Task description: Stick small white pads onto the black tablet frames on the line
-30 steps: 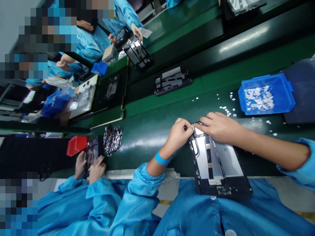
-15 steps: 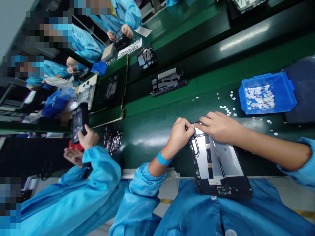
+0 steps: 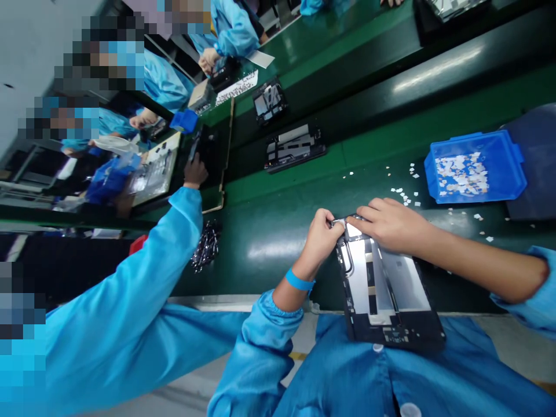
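While both hands met at the 12 o'clock corner of the tablet chassis (image 3: pixel 382 289), L hand (image 3: pixel 320 234) was pinched shut on a small part there; R hand (image 3: pixel 391 223) pressed flat, fingers extended. Chassis lay at bench edge over my lap: stiff, light, fragile inside; I'd grip by frame edges.

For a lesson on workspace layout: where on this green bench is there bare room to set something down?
Bare belt lies between the left hand and the pile of metal parts, up to the open device. It is crowded between the right hand and the blue tray, with paper scraps.
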Demonstrator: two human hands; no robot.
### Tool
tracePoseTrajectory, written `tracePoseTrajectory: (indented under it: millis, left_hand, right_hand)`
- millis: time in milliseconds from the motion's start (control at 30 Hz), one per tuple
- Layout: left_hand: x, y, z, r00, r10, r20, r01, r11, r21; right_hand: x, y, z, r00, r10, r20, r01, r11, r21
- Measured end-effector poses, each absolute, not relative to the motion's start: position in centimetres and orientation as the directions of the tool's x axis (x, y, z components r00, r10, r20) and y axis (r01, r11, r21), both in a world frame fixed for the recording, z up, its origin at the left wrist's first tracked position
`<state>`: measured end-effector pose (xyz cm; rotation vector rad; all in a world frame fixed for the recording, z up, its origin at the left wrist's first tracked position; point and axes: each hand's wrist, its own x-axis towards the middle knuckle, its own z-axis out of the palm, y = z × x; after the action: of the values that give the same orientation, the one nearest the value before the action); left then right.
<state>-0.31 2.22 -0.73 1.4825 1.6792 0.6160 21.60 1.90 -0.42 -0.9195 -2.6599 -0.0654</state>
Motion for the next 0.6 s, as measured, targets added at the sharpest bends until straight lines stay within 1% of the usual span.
tracePoseTrajectory:
  millis: [167,267,367,500,600]
  left_hand:
    - [-0.1,2.4,-0.7,0.012,0.964,-0.265,0.485,0.226,0.845]
    - [-0.1,2.6,-0.5,0.053,0.962,-0.267,0.467,0.213,0.858]
    - [-0.4,2.8,-0.6,0.094,0.959,-0.268,0.481,0.192,0.856]
    - [-0.9,3.6,-0.7,0.145,0.957,-0.25,0.529,0.138,0.837]
    - [-0.6,4.1,0.9,0.22,0.951,-0.219,0.596,0.047,0.802]
  right_hand:
    - [21.7,1.9,-0.8,-0.741,0.595,0.312,0.616,0.787,-0.038]
    - [21.7,1.8,-0.6,-0.741,0.599,0.304,0.623,0.782,-0.022]
    - [21.8,1.6,-0.6,-0.743,0.601,0.293,0.622,0.783,-0.028]
    - [21.7,2.2,-1.3,-0.735,0.611,0.294,0.621,0.781,-0.07]
    - [21.6,2.2,0.1,-0.726,0.656,0.208,0.653,0.752,-0.09]
